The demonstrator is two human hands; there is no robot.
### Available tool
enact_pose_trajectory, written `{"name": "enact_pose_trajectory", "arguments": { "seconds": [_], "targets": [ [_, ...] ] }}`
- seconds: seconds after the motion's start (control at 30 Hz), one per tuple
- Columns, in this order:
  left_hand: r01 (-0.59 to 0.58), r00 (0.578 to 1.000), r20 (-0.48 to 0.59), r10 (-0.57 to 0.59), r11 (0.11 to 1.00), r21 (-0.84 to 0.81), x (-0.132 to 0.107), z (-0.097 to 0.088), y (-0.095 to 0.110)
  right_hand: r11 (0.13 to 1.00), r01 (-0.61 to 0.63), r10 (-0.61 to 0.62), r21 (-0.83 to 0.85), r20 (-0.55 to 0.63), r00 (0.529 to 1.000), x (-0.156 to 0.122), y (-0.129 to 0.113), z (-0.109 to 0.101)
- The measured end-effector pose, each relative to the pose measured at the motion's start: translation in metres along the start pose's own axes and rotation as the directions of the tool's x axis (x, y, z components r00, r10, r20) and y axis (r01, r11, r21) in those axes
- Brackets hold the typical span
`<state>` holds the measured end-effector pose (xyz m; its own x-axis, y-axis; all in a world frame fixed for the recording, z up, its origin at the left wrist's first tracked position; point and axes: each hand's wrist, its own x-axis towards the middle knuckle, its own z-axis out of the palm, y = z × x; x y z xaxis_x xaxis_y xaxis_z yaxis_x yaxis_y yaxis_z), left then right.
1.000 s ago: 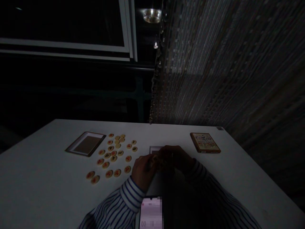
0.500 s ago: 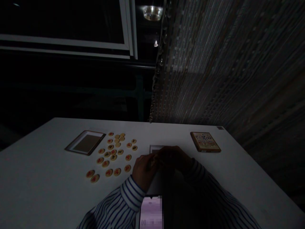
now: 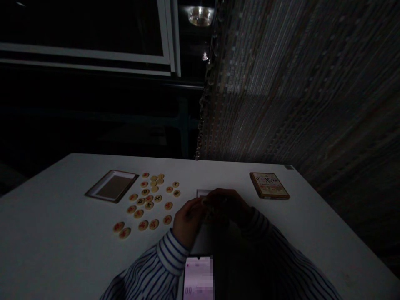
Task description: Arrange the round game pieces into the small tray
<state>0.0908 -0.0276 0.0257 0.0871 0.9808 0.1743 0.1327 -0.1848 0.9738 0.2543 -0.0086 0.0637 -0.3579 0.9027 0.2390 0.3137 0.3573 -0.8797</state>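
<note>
The scene is very dark. My left hand (image 3: 187, 221) and my right hand (image 3: 231, 206) meet at the middle of a white table (image 3: 56, 246), fingers curled together around something small that I cannot make out. Just behind them lies a small pale square object (image 3: 203, 193), partly hidden. To the left of my left hand, several round wooden game pieces (image 3: 149, 202) with red and black marks lie scattered flat. Both arms wear striped sleeves.
An open shallow box tray (image 3: 111, 186) lies beyond the pieces at the left. A printed box lid (image 3: 268, 185) lies at the right rear. A lit phone screen (image 3: 198, 278) shows at the bottom. A beaded curtain (image 3: 281, 83) hangs behind the table.
Both hands stay together at the table's middle; the fingers shifted only slightly. The pieces and boxes have not moved.
</note>
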Motion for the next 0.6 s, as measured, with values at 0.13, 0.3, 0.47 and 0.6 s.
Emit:
{"name": "enact_pose_trajectory", "arguments": {
  "seconds": [0.13,0.3,0.47,0.6],
  "targets": [
    [0.059,0.998,-0.008,-0.061,0.992,-0.110,0.001,0.000,0.006,1.000,-0.004,0.003,-0.024,-0.009,1.000,0.000,0.000,0.001],
    [0.087,0.996,-0.003,-0.089,0.980,-0.180,0.001,-0.001,0.008,0.999,0.018,-0.018,0.041,0.011,1.000,0.000,0.002,0.001],
    [0.080,0.997,-0.001,-0.081,0.983,-0.162,0.002,0.000,-0.001,0.999,0.010,-0.010,0.049,0.015,1.000,0.000,0.006,0.001],
    [0.055,0.998,-0.015,-0.057,0.993,-0.108,0.003,-0.001,-0.002,0.995,0.038,-0.042,0.087,0.038,0.998,-0.001,0.009,0.001]
  ]
}}
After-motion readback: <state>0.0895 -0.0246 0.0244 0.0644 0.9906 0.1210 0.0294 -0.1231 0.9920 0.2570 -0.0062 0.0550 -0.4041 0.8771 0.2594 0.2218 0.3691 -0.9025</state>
